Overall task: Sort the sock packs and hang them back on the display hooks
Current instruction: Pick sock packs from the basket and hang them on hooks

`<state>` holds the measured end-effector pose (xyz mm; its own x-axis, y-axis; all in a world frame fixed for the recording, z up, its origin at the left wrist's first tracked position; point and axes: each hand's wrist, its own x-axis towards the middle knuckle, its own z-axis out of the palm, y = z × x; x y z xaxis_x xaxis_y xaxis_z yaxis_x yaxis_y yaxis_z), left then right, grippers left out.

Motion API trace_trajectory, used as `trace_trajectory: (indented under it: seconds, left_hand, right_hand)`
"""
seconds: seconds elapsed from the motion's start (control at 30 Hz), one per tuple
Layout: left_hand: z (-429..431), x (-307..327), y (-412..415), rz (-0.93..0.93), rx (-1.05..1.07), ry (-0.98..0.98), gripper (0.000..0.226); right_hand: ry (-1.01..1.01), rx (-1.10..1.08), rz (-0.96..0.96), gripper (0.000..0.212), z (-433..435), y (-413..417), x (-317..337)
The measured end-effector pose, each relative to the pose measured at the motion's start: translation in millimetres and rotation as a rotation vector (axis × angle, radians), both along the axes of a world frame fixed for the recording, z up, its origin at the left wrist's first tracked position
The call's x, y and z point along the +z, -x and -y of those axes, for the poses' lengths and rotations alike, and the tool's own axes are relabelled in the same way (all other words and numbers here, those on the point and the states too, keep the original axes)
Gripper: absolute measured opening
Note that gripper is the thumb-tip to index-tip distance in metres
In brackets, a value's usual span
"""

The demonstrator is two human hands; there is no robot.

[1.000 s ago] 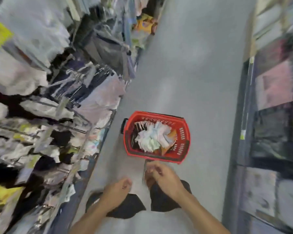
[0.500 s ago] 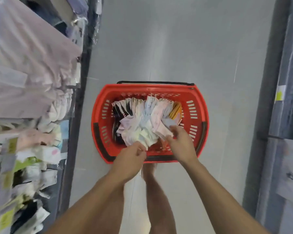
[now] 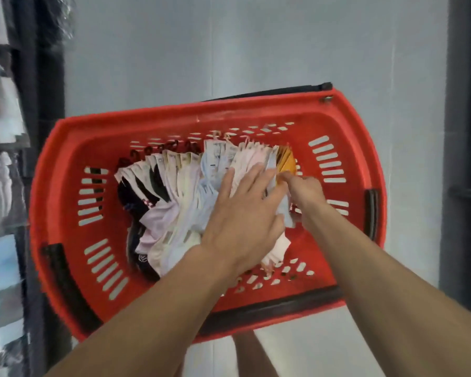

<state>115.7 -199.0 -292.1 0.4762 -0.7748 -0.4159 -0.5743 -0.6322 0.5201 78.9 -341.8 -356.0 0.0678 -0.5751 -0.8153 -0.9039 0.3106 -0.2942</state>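
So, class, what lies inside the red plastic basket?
A fanned row of sock packs, dark at left, orange at right. Both hands, left hand and right hand, cover some.

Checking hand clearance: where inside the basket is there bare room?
Bare floor shows along the red basket left wall and near-right corner. The middle is crowded: fanned sock packs, with the left hand and right hand on them.

1. 2 bare forearms reach in from the bottom edge; no sleeve covers either one as far as they show.
2. The left hand (image 3: 245,213) and the right hand (image 3: 303,190) carry no gloves.
3. A bare leg (image 3: 252,355) shows between the forearms.
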Motion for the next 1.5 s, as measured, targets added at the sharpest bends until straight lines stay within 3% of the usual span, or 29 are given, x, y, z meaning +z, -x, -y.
trace_trajectory:
  seconds: [0.1,0.2,0.33,0.4,0.57,0.67,0.8,0.97,1.07,1.23,1.33,1.5]
  left_hand:
    - [2,-12,3,0.043,-0.023,-0.041,0.047]
    - [-11,-13,2,0.022,0.163,0.069,0.045]
    - [-33,-14,-1,0.034,0.528,-0.004,0.087]
    - [-35,-16,-6,-0.043,0.635,-0.044,0.103]
    - [-23,-13,-6,0.083,0.586,-0.025,0.098]
    - [-16,-6,5,0.125,0.498,0.006,0.080]
    - [-18,-1,26,0.013,0.476,0.094,0.064]
    - [-24,2,41,-0.150,0.501,0.259,0.059]
    - [-33,1,41,-0.222,0.542,0.306,0.059]
    - [-37,0,38,-0.403,0.865,0.315,0.056]
    - [-31,2,32,-0.569,1.015,0.273,0.061]
    - [-21,25,22,-0.733,0.905,0.190,0.083]
  right_hand:
    - [-0.049,0.105,0.047,0.055,-3,0,0]
    - [0.075,0.236,0.033,0.068,-16,5,2]
    - [0.459,0.489,0.237,0.055,-44,2,14]
    - [0.496,0.547,0.283,0.049,-53,0,16]
    - [0.361,0.442,0.228,0.051,-49,-10,30]
    - [0.158,0.360,0.198,0.086,-42,-21,44]
    - [-0.070,0.349,0.153,0.122,-30,-34,51]
    - [-0.087,0.330,0.132,0.095,-28,-33,41]
    - [-0.120,0.370,0.099,0.095,-27,-42,40]
    - [0.004,0.394,0.056,0.085,-36,-47,46]
    - [0.047,0.299,0.169,0.078,-37,-33,54]
    - [0.045,0.183,0.441,0.075,-40,-5,95]
